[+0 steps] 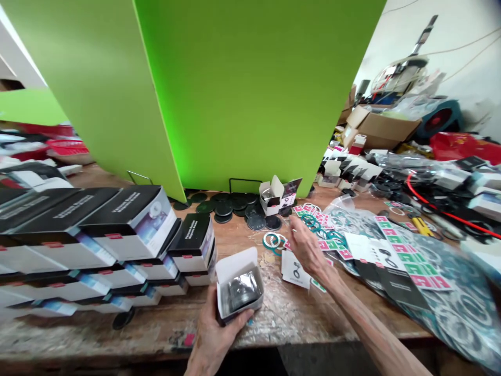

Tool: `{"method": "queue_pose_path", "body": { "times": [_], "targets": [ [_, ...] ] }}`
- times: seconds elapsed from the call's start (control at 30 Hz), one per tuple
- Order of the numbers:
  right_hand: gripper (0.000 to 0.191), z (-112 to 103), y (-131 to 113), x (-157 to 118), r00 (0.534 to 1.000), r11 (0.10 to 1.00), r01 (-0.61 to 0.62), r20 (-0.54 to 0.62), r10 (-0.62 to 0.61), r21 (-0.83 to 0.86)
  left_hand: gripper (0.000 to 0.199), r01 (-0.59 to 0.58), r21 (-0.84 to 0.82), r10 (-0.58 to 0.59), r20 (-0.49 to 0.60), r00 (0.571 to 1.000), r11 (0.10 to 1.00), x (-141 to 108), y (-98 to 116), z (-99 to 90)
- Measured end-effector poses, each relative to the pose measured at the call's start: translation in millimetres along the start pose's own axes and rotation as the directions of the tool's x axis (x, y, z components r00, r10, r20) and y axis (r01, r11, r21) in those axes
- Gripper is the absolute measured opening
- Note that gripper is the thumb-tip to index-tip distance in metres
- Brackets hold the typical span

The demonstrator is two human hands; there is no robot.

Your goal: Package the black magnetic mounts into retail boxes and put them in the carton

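My left hand [219,318] grips a small white carton [239,290] near the front edge of the bench, its lid flap raised. Inside the carton lies a dark item in clear, shiny plastic wrap [243,288]; its kind is not clear. Out over the bench, my right hand [304,243] has its fingers bent together beside the teal and white rings [274,240]. Whatever its fingertips hold, if anything, is hidden. Below that hand lies a white leaflet [295,270] with a printed ring picture. Black round discs [223,208] lie beyond, next to another open small box [271,197].
Closed black and white boxes [129,219] are stacked at the left. A green panel [250,94] stands across the back. On the right are a plastic bag of rings [457,297], pink and green stickers [425,269], yellow-handled pliers [421,226] and a red cable [446,210].
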State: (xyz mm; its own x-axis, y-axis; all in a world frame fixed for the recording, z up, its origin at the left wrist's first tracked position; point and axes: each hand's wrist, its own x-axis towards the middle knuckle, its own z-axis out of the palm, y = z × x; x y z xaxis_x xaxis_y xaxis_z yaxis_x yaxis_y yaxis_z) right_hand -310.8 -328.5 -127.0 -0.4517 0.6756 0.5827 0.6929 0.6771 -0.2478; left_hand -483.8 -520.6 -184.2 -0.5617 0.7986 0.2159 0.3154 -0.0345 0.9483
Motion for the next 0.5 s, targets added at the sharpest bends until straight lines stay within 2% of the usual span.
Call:
{"method": "queue_pose_path", "body": {
  "times": [0.13, 0.23, 0.37, 0.5],
  "targets": [
    [0.027, 67.2, -28.0, 45.2, 0.996, 0.994, 0.089, 0.03, -0.087, -0.064, 0.054, 0.06, -0.078, -0.062, -0.018, 0.998, 0.995, -2.8, -0.3, 2.5],
    [0.026, 99.7, -36.5, 54.1, 0.988, 0.986, 0.144, 0.066, -0.139, -0.082, 0.057, 0.103, -0.166, -0.103, 0.006, 0.995, 0.981, -4.1, -3.1, 4.1],
    [0.029, 111.3, -33.0, 48.4, 0.975, 0.979, 0.198, 0.112, -0.191, -0.056, 0.06, 0.154, -0.334, -0.143, 0.057, 0.988, 0.93, -7.7, -1.2, 3.9],
    [0.033, 107.4, -23.4, 48.6, 0.973, 0.98, 0.198, 0.117, -0.197, 0.005, 0.065, 0.132, -0.4, -0.07, 0.165, 0.984, 0.907, -8.4, 4.2, -2.6]
  ]
}}
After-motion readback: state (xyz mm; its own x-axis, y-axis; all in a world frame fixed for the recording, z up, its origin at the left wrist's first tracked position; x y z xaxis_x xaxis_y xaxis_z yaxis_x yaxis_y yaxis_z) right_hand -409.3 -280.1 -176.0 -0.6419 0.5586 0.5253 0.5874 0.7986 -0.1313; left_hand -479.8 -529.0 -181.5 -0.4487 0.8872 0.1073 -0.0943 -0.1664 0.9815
